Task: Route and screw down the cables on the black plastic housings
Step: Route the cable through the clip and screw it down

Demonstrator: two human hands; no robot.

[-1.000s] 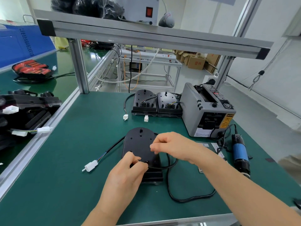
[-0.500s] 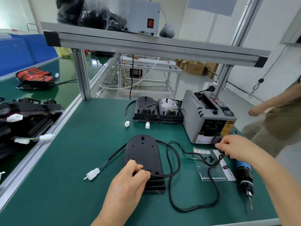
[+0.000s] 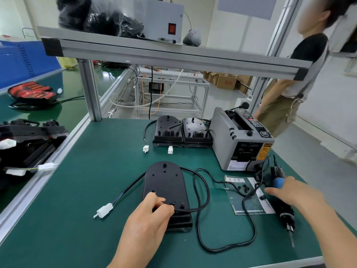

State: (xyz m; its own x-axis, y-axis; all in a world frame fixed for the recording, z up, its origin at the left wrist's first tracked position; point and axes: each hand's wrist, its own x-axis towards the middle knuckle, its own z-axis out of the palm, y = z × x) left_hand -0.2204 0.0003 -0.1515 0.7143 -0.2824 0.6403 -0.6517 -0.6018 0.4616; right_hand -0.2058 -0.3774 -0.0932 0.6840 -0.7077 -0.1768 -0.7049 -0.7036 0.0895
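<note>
A black plastic housing [image 3: 164, 182] lies flat on the green mat in front of me. Its black cable [image 3: 204, 192] loops off to the right, and a second lead ends in a white connector [image 3: 104, 209] at the left. My left hand [image 3: 152, 215] rests on the housing's near end, thumb and fingers pinching the cable against it. Farther right, my right hand [image 3: 289, 192] hovers over the electric screwdriver [image 3: 286, 213] with its fingers stretched toward a clear bag of black screws [image 3: 249, 196]. It holds nothing.
Two more housings [image 3: 168, 130] [image 3: 197, 132] with cables stand at the back beside a grey tape dispenser [image 3: 241, 140]. A pile of black parts [image 3: 29, 140] lies on the left bench. A person [image 3: 286, 105] stands at the right behind the table.
My right hand left the housing and swung right to the screwdriver and screw bag. The left hand kept its hold on the cable. A person came into view at right.
</note>
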